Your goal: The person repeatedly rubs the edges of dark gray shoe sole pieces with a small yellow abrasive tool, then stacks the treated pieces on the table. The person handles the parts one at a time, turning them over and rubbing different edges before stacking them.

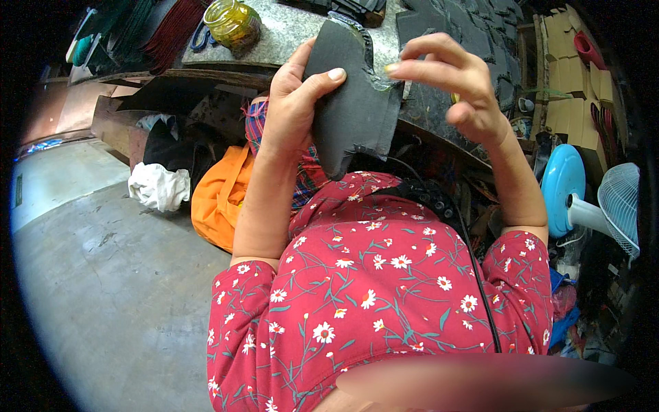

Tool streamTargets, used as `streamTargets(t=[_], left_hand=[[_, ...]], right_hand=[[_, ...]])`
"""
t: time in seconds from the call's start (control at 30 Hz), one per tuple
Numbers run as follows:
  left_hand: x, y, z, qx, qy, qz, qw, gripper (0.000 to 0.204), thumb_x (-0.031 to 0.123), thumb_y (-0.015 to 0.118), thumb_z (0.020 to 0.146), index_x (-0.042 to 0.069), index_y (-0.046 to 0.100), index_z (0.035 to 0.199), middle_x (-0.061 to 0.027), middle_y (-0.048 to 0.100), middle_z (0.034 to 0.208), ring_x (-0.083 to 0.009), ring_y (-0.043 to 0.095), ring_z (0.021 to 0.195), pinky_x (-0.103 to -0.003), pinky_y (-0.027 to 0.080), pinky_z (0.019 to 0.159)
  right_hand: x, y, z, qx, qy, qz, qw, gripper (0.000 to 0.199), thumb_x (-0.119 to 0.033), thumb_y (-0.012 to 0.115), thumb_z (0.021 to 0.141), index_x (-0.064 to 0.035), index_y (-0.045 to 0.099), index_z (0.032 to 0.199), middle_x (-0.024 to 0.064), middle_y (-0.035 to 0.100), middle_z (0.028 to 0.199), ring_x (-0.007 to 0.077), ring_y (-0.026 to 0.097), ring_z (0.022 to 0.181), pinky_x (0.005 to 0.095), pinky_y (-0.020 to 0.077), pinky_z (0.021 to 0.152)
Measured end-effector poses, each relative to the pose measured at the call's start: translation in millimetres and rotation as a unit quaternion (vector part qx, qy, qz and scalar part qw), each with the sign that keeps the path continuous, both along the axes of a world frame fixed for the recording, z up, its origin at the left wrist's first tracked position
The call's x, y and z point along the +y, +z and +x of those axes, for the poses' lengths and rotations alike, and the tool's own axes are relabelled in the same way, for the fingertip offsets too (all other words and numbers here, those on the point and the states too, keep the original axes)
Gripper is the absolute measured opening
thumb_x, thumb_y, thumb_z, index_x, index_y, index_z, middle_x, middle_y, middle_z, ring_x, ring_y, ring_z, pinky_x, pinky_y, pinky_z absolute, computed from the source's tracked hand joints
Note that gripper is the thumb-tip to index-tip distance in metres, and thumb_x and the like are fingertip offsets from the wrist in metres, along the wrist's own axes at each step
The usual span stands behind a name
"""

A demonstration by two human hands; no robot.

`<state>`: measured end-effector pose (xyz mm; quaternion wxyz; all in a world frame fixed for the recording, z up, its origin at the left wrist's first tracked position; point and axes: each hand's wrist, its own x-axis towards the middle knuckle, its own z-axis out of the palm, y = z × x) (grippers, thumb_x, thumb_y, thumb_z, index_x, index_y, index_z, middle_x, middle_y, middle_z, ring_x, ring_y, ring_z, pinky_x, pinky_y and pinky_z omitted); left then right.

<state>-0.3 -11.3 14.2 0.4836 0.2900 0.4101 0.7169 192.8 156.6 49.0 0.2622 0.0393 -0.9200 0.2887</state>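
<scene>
A dark grey flat cut piece [353, 103], like a shoe-upper part, is held up in front of my chest. My left hand [292, 96] grips its left side, thumb on the face and fingers behind. A shiny, wet-looking film runs along its curved notch at the upper right. Beside that notch, my right hand [453, 82] has its fingers partly bent and thumb apart; nothing is seen gripped in it. One fingertip has a yellowish look and is at or very near the notch; I cannot tell if it touches.
On the grey tabletop [281, 24] stand a glass jar [233, 26] of yellow stuff and blue-handled scissors [201, 38]. Black pieces [473, 48] overlap at the right. An orange bag [220, 199] and white cloth [159, 187] lie left below; a blue-and-white fan [566, 185] stands right.
</scene>
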Motion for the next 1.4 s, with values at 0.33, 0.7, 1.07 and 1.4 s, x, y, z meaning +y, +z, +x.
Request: streamTargets(t=[0.33,0.7,1.07,1.4], left_hand=[[-13.3,7.5,-9.3,-0.026,0.058,0.055,0.997,0.048,0.002,0.062,0.087,-0.002,0.049,0.132,-0.0084,0.064,0.11,-0.0126,0.064,0.093,-0.025,0.053,0.084],[-61.3,-19.8,-69.4,-0.226,0.239,0.02,0.944,0.029,0.013,0.057,0.098,0.005,0.052,0.125,-0.0093,0.065,0.111,-0.0204,0.068,0.093,-0.035,0.058,0.084],[-66.4,-33.6,-48.6,-0.238,0.127,0.058,0.961,0.037,0.01,0.062,0.093,-0.003,0.053,0.127,-0.0181,0.067,0.115,-0.0266,0.07,0.096,-0.039,0.059,0.087],[-36.0,-13.4,-18.9,-0.115,0.13,0.034,0.984,0.035,0.006,0.062,0.094,-0.002,0.048,0.125,-0.0164,0.065,0.113,-0.0206,0.069,0.094,-0.034,0.058,0.081]], right_hand=[[-14.1,3.5,-33.4,0.027,0.048,0.034,0.998,0.075,-0.073,0.035,0.092,-0.0137,0.067,0.125,0.0147,0.064,0.107,0.0327,0.067,0.087,0.0383,0.0544,0.074],[15.2,22.6,-177.0,0.001,-0.071,0.273,0.959,0.041,-0.042,0.071,0.084,-0.0213,0.069,0.12,0.0063,0.063,0.114,0.026,0.06,0.109,0.0391,0.0505,0.09],[-3.5,45.5,-256.1,-0.193,-0.091,0.378,0.901,0.04,-0.054,0.07,0.073,-0.0305,0.076,0.106,0.0049,0.063,0.116,0.0286,0.052,0.117,0.0461,0.0403,0.098],[21.8,55.6,-164.4,-0.097,-0.006,0.183,0.978,0.03,-0.042,0.073,0.082,-0.0143,0.077,0.094,0.0091,0.067,0.108,0.0274,0.062,0.104,0.0423,0.0474,0.088]])
